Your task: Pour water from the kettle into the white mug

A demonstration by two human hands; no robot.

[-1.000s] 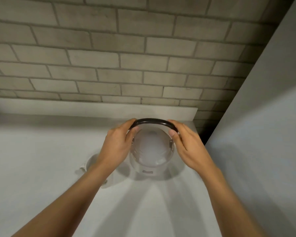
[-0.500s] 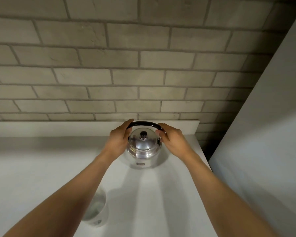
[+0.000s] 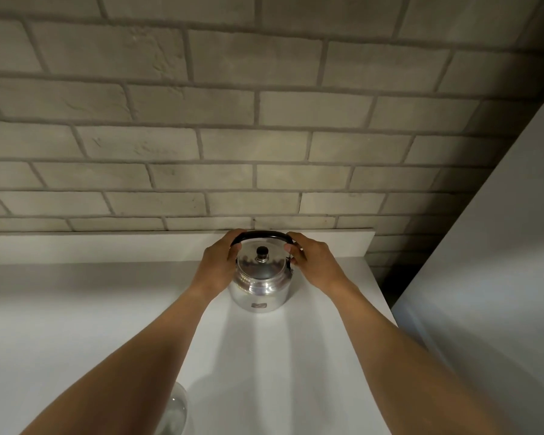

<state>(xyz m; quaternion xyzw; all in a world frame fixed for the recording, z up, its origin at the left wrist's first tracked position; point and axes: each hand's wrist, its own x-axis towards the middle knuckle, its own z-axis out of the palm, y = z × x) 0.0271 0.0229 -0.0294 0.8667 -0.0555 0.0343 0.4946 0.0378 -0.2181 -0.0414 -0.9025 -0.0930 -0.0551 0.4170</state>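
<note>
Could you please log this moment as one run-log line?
kettle: upright on counter | left hand, right hand: on handle | white mug: near, partly hidden

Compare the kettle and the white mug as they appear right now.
The kettle is shiny metal with a black handle; the white mug is plain and pale. The kettle stands far back by the wall in full view; the mug sits near the bottom edge, mostly hidden by the left forearm. Both hands, left hand and right hand, grip the kettle's handle; neither touches the mug. Both rest on the white counter.
</note>
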